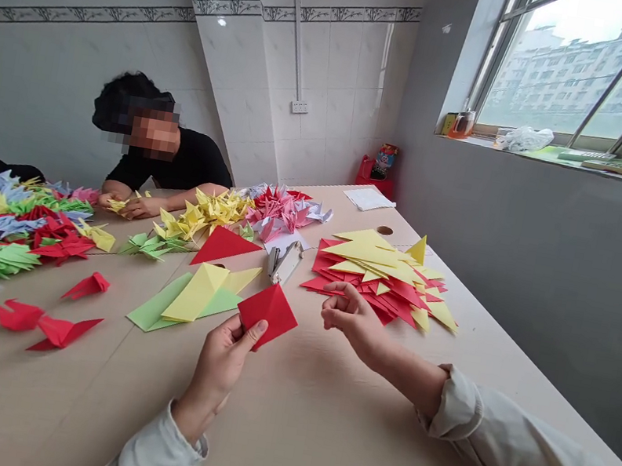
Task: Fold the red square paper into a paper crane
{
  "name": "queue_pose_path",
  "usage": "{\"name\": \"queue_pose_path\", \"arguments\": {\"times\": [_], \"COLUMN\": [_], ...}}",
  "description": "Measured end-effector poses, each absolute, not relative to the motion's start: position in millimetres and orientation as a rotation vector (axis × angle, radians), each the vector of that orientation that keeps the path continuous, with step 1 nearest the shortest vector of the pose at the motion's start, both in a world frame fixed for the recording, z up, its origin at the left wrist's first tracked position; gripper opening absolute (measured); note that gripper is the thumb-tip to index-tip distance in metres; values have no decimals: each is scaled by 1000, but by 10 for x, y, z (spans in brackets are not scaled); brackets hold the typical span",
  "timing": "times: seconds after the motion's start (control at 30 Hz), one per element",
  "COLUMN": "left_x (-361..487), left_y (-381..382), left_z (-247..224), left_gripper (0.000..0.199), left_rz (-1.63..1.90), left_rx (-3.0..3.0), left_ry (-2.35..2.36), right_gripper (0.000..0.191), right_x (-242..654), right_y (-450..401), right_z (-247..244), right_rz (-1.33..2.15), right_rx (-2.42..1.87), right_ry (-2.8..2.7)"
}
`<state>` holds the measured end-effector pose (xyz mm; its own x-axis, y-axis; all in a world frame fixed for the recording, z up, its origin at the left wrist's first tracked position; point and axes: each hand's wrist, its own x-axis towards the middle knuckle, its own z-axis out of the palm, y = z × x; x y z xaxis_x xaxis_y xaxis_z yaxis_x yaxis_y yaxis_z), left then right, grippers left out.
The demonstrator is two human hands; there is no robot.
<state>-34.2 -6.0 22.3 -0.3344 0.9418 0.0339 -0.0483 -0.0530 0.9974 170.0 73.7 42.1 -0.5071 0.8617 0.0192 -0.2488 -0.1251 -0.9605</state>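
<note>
My left hand (224,358) is closed on a red folded paper square (268,315), the thumb pressed on its near side and a crease running down from its top corner. To the right of it my right hand (358,324) hovers over the table, its fingers bent and apart with nothing between them. Just beyond that hand lies a pile of red and yellow folded paper (381,273). A stapler (285,262) stands behind the red square. Left of the square are yellow folded paper (198,292), green folded paper (161,307) and a red paper triangle (227,247).
Red folded paper pieces (62,330) lie at the left of the table (275,450). Heaps of coloured paper cranes (220,206) run along the far side. Across the table a person in black (198,158) handles yellow paper. White sheets (369,198) lie near the far right edge.
</note>
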Motion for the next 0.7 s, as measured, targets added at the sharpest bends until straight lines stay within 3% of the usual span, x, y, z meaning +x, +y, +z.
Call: {"name": "queue_pose_path", "arguments": {"times": [0.33, 0.7], "left_x": [-144, -130], "left_y": [-156, -134], "left_z": [251, 234], "left_gripper": [32, 34], "left_rz": [1324, 1342], "left_rx": [1118, 1103], "left_ry": [1222, 1275], "right_gripper": [32, 38], "right_x": [1556, 1576], "right_y": [505, 581], "right_z": [375, 271], "right_rz": [1974, 1714], "right_rx": [-713, -772], "right_ry": [-1649, -1856]}}
